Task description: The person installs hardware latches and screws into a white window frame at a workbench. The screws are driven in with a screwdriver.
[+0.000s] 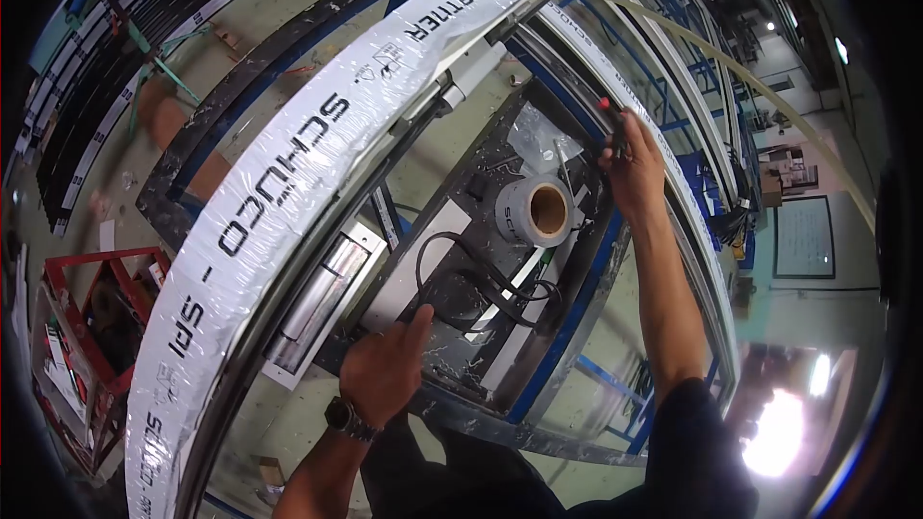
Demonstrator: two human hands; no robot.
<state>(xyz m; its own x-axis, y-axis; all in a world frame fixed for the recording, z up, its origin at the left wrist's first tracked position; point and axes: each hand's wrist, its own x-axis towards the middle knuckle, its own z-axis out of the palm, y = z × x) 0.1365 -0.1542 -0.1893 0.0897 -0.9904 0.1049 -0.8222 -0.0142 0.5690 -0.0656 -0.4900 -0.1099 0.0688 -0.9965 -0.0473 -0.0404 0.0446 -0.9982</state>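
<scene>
My left hand [385,365], with a watch on its wrist, is at the lower middle, its index finger stretched out beside a black cable [452,236]. My right hand [631,156] is raised at the upper right, fingers curled round a small dark tool with a red tip [605,104], close to the right-hand frame profile [687,183]. Between my hands a dark tray [437,360] holds the cable, a roll of wrapping tape [532,210] and a clear plastic bag [543,139]. A long frame profile in white printed film [279,197] curves past on the left.
A red crate [106,312] stands at the lower left. Long dark profiles [87,135] are stacked at the upper left. Blue metal racks [663,34] hold more profiles at the upper right. A whiteboard [805,237] hangs on the right wall.
</scene>
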